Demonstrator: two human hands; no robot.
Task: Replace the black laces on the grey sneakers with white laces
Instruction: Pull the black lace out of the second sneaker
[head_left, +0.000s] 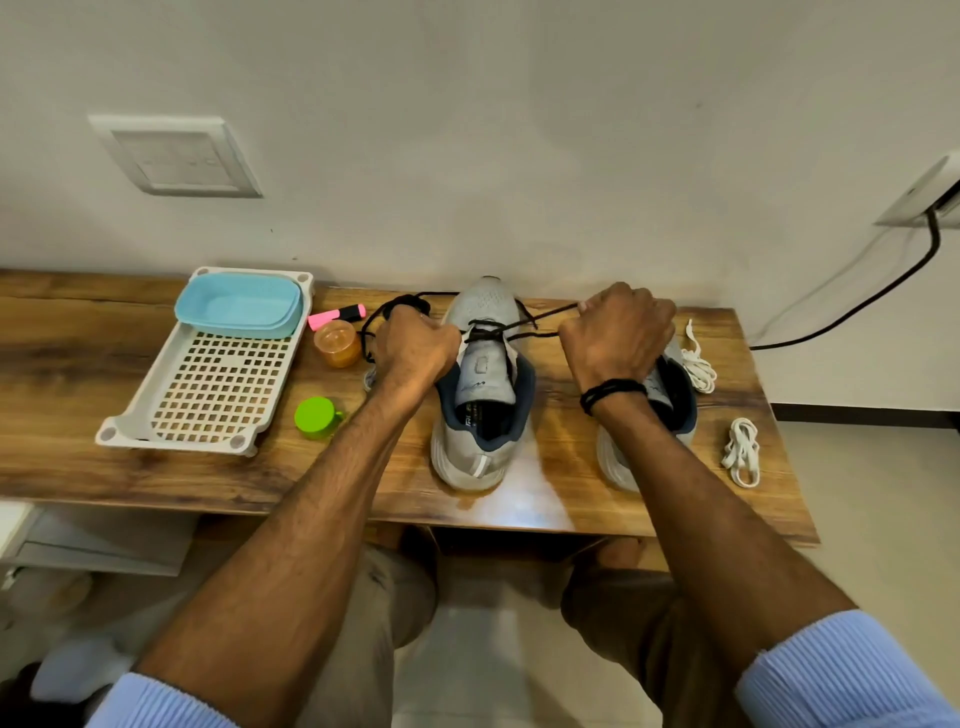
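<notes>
A grey sneaker (480, 374) with a navy collar stands toe-away in the middle of the wooden table (550, 493). A black lace (524, 323) is still threaded through its upper eyelets. My left hand (413, 348) grips one end of that lace beside the shoe's left side, with slack looping behind it. My right hand (615, 332) grips the other end, drawn taut to the right. The second grey sneaker (670, 405) sits largely hidden under my right wrist. Two bundled white laces (698, 366) (742, 451) lie at the table's right.
A white perforated tray (218, 389) holding a light-blue tub (239, 304) stands at the left. Between tray and shoe are a pink highlighter (337, 314), an orange jar (337, 344) and a green cap (317, 418). A black cable (883, 291) hangs at the right wall.
</notes>
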